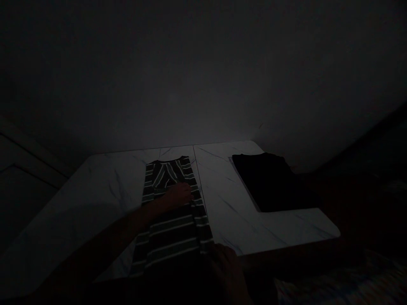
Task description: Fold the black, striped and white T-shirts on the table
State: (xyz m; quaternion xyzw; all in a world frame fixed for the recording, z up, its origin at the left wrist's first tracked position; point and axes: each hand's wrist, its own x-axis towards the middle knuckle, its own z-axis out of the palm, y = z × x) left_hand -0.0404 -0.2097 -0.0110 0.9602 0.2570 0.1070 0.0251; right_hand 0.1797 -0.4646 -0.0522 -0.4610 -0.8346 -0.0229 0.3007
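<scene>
Right hand (226,271) sits at the near edge of the striped shirt (171,241), fingers too dim to read; left hand (178,195) lies flat on it, fingers together, gripping nothing; dragging could rumple cloth over the table seam (194,165)

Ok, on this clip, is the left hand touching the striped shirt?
Touching. The head view shows the left hand lying across the middle of the striped shirt, with the stripes passing out of sight beneath it.
</scene>
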